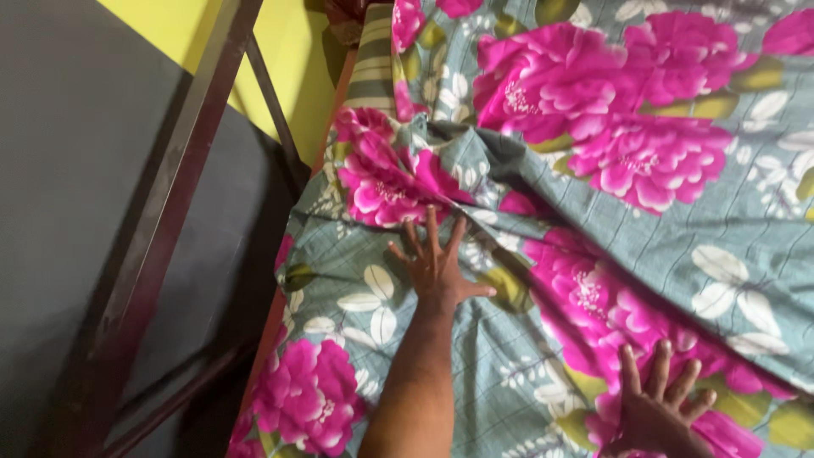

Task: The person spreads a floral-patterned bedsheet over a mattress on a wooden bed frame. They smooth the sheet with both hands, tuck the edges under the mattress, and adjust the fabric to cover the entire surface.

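I press both palms flat, fingers spread and gripping nothing, on the floral bedsheet (644, 254): left hand (437, 267) just below its bunched fold (475, 161), right hand (657, 407) nearer me, pinning it smooth.

We see soft, even indoor light, w/ no glare or hot spots. The floral bedsheet (644, 170) shows bright, saturated pinks, esp. at upper right. The left side falls dim: a dark frame (161, 229) and grey panel sit in shadow. Folds cast soft shadows near the left hand (437, 267). Slight motion blur softens detail throughout; the right hand (657, 407) is cropped at the bottom edge.
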